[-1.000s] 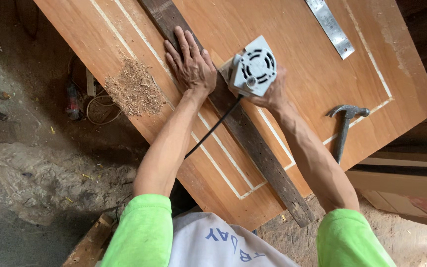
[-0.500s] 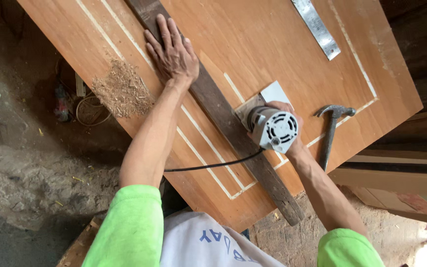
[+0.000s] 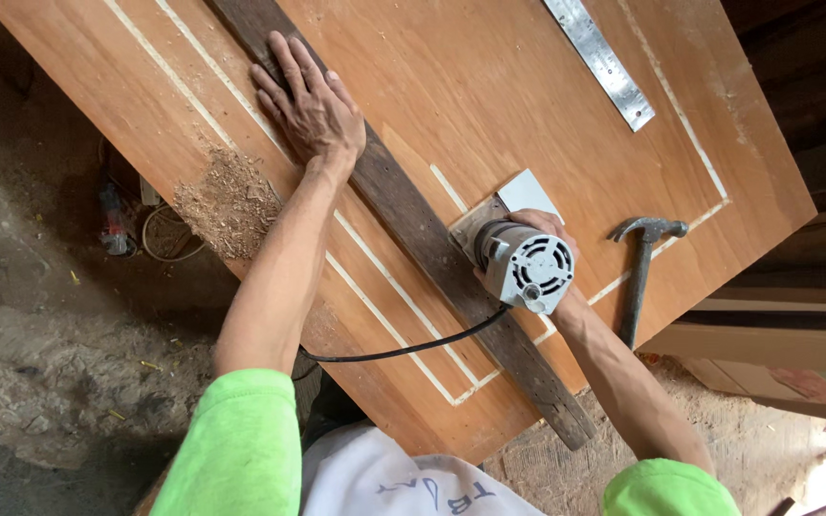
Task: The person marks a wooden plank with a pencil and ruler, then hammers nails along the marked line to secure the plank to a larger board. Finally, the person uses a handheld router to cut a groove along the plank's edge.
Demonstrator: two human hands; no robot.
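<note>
Fingers of my right hand (image 3: 539, 229) wrap the grey router (image 3: 525, 268), mostly hidden behind it, beside the dark batten (image 3: 413, 225) on the panel (image 3: 489, 86). My left hand (image 3: 310, 105) presses flat on that batten, gripping nothing.

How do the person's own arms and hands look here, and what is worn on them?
Both hands are bare: no gloves, rings or watch can be seen on the left hand or the right hand. The forearms are uncovered too. Short, bright green sleeves cover only the upper arms, and the torso part of the shirt is white with dark lettering.
</note>
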